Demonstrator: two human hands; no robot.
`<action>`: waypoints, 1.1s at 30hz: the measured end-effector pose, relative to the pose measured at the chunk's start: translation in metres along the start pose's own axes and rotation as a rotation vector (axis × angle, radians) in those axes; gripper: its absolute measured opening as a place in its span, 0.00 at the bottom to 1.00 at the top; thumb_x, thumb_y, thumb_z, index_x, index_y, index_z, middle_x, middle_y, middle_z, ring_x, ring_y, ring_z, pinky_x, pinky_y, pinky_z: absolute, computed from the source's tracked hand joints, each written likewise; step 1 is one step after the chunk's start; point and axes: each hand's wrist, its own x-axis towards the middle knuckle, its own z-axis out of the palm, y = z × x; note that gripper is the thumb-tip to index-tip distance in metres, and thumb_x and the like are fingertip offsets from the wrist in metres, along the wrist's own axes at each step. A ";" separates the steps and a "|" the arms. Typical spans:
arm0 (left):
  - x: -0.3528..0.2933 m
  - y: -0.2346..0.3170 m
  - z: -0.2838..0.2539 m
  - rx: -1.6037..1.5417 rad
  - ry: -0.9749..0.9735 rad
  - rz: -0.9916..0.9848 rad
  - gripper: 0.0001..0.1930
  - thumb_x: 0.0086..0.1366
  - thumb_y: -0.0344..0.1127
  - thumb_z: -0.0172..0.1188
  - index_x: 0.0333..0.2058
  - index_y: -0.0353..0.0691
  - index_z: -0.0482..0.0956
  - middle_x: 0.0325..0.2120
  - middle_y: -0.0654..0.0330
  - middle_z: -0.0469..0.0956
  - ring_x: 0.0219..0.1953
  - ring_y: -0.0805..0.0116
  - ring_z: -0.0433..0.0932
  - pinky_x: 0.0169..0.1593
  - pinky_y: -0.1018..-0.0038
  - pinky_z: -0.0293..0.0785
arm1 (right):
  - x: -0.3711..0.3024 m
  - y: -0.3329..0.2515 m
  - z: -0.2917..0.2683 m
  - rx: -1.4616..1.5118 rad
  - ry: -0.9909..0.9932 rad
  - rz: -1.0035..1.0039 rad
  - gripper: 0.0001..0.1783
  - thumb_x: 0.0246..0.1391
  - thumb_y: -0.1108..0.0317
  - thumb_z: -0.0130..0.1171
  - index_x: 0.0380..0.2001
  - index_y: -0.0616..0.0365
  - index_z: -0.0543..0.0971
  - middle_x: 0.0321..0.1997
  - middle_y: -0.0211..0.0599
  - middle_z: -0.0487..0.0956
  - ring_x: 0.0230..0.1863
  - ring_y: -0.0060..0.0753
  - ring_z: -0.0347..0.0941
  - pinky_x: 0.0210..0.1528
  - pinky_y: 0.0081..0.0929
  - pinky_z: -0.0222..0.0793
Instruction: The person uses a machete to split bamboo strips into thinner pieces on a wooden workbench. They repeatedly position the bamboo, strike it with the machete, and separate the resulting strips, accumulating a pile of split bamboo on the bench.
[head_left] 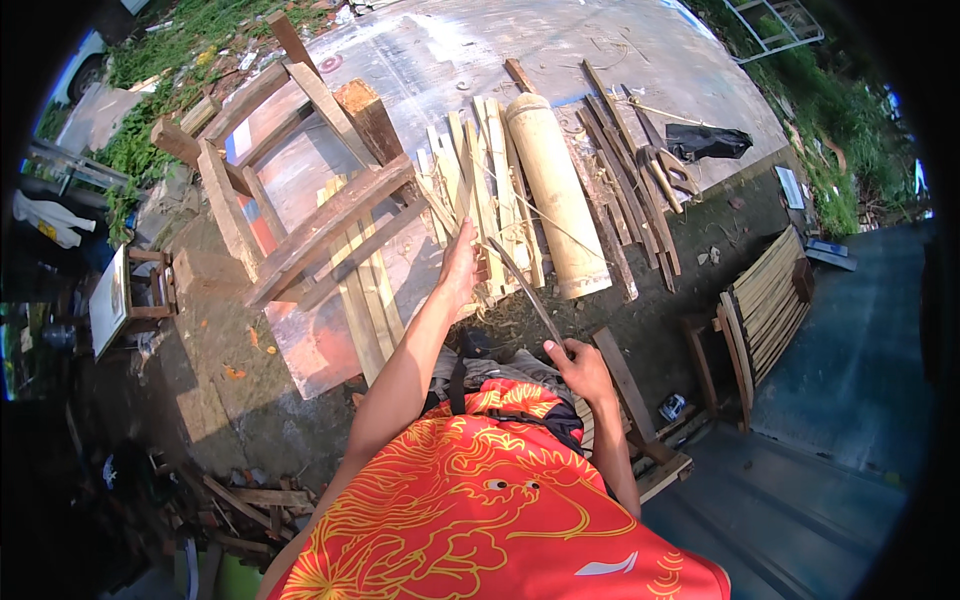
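My left hand (460,268) is closed around the lower end of a thin bamboo strip (465,192), which points away from me. My right hand (583,373) grips a long, slightly curved knife (528,290) by its handle, which the fingers hide. The blade slants up and left, its tip close to my left hand. Beyond both hands lies a pile of split bamboo strips (497,165) on a worn grey board (430,60). Just right of the pile rests a thick, whole bamboo section (557,195).
A wooden frame (335,225) stands at the left, with longer slats (362,290) beneath it. Right of the bamboo section are dark wood lengths (625,175), a saw with a wooden handle (680,178) and a black plastic bag (708,142). A bamboo-slat seat (770,305) stands farther right.
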 end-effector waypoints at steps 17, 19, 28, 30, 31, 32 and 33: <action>0.047 -0.022 0.008 0.607 -0.141 -0.091 0.11 0.70 0.36 0.61 0.45 0.36 0.79 0.37 0.60 0.82 0.36 0.72 0.80 0.39 0.71 0.78 | -0.043 0.062 -0.025 -0.224 -0.047 0.271 0.39 0.56 0.33 0.58 0.34 0.67 0.84 0.25 0.59 0.80 0.33 0.56 0.81 0.38 0.47 0.72; 0.049 -0.034 0.000 0.543 -0.154 -0.048 0.11 0.70 0.36 0.60 0.46 0.35 0.79 0.39 0.60 0.82 0.36 0.71 0.80 0.39 0.72 0.78 | -0.040 0.058 -0.022 -0.194 -0.026 0.279 0.38 0.56 0.34 0.58 0.34 0.67 0.84 0.25 0.60 0.80 0.32 0.56 0.81 0.38 0.47 0.72; 0.030 -0.079 -0.028 0.470 -0.094 0.377 0.14 0.65 0.31 0.66 0.48 0.35 0.81 0.37 0.58 0.85 0.35 0.74 0.82 0.36 0.74 0.78 | -0.016 0.024 -0.012 -0.109 0.029 0.182 0.35 0.59 0.37 0.55 0.33 0.66 0.84 0.32 0.65 0.81 0.42 0.65 0.80 0.46 0.50 0.73; 0.025 -0.076 -0.028 0.521 -0.096 0.409 0.13 0.65 0.29 0.65 0.48 0.34 0.80 0.39 0.57 0.85 0.38 0.74 0.82 0.41 0.75 0.78 | -0.008 0.019 -0.008 -0.107 0.000 0.179 0.35 0.59 0.37 0.55 0.35 0.65 0.85 0.33 0.64 0.81 0.43 0.64 0.80 0.47 0.50 0.73; 0.022 -0.076 -0.027 0.484 -0.120 0.448 0.13 0.65 0.28 0.65 0.48 0.33 0.80 0.38 0.57 0.85 0.38 0.74 0.82 0.42 0.75 0.78 | -0.004 0.018 -0.005 -0.111 -0.022 0.179 0.35 0.59 0.37 0.55 0.36 0.65 0.85 0.34 0.64 0.82 0.43 0.64 0.80 0.48 0.49 0.73; 0.019 -0.075 -0.026 0.403 -0.174 0.452 0.13 0.65 0.28 0.64 0.48 0.33 0.80 0.38 0.57 0.85 0.39 0.74 0.82 0.42 0.76 0.77 | 0.001 0.016 -0.003 -0.117 -0.045 0.197 0.35 0.59 0.37 0.54 0.37 0.64 0.85 0.34 0.64 0.82 0.44 0.64 0.80 0.48 0.49 0.73; 0.018 -0.074 -0.025 0.426 -0.201 0.462 0.13 0.66 0.28 0.64 0.48 0.32 0.79 0.37 0.58 0.85 0.38 0.77 0.80 0.44 0.76 0.75 | 0.005 0.015 0.000 -0.151 -0.059 0.174 0.35 0.59 0.36 0.54 0.38 0.64 0.85 0.35 0.65 0.82 0.45 0.64 0.80 0.49 0.49 0.73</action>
